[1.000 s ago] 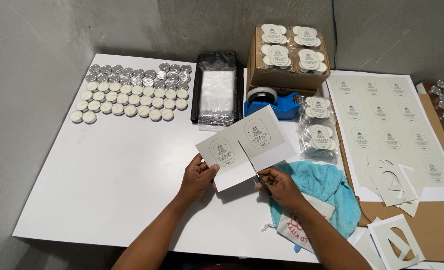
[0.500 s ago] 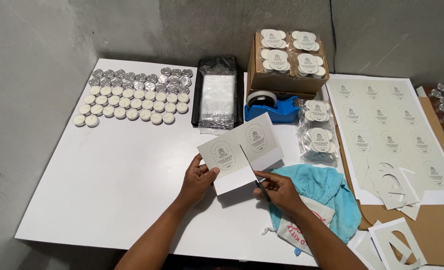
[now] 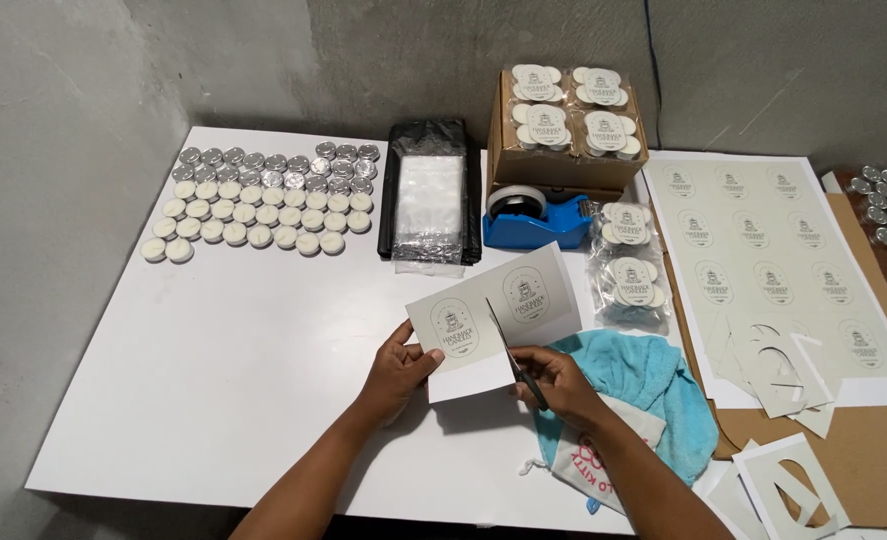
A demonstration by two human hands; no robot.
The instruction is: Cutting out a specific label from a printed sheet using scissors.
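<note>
While held above the desk (image 3: 213, 340), just in front of the blue tape dispenser (image 3: 538, 222), the label sheet (image 3: 493, 320), judged light, thin and floppy, is pinched at its near edge by the left hand (image 3: 395, 368); scissors (image 3: 519, 360) are gripped by the right hand (image 3: 558, 380), blades partway through it.

- Two bare forearms, no sleeves in view.
- Left hand (image 3: 395, 365): no ring, watch or glove visible.
- Right hand (image 3: 555, 378): likewise bare, no bracelet at the wrist.
</note>
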